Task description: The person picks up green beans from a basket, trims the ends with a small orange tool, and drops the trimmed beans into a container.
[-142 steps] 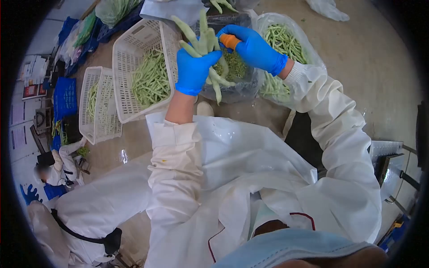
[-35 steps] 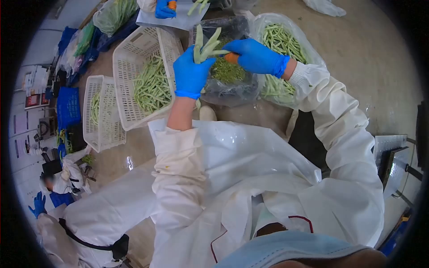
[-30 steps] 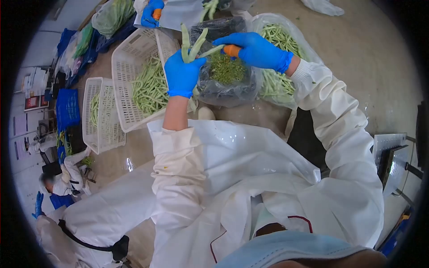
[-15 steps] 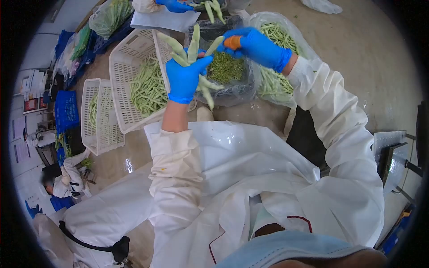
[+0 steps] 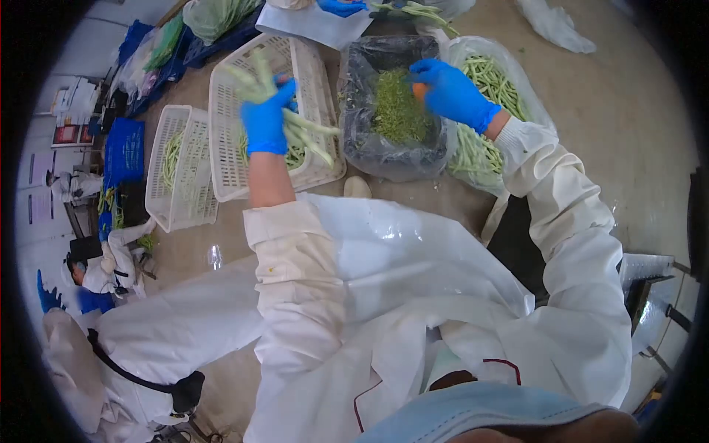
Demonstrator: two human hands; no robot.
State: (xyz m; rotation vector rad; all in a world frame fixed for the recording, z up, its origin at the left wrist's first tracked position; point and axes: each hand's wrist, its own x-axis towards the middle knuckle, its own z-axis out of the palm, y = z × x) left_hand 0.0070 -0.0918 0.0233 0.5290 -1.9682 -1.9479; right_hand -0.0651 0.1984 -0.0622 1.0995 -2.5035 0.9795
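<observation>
My left hand (image 5: 266,122), in a blue glove, is wrapped round a bunch of green beans (image 5: 306,133) above a white crate (image 5: 323,92) with more beans inside. My right hand (image 5: 452,92), also gloved in blue, is closed on a small orange-handled tool (image 5: 420,91); its working end cannot be made out. That hand is over the right side of a container lined with dark plastic (image 5: 402,166), which holds small green trimmings (image 5: 399,111). Right of it lies a clear bag of beans (image 5: 480,151).
A smaller white crate (image 5: 192,207) with beans stands to the left. Beyond the crates are a co-worker's gloved hand (image 5: 342,7) and a white sheet (image 5: 314,26). Other people sit or stand far left. A plastic bag (image 5: 554,26) lies at the upper right.
My left hand has moved left with the beans, from beside the lined container to over the larger crate. My right hand has shifted slightly right and down, away from the beans.
</observation>
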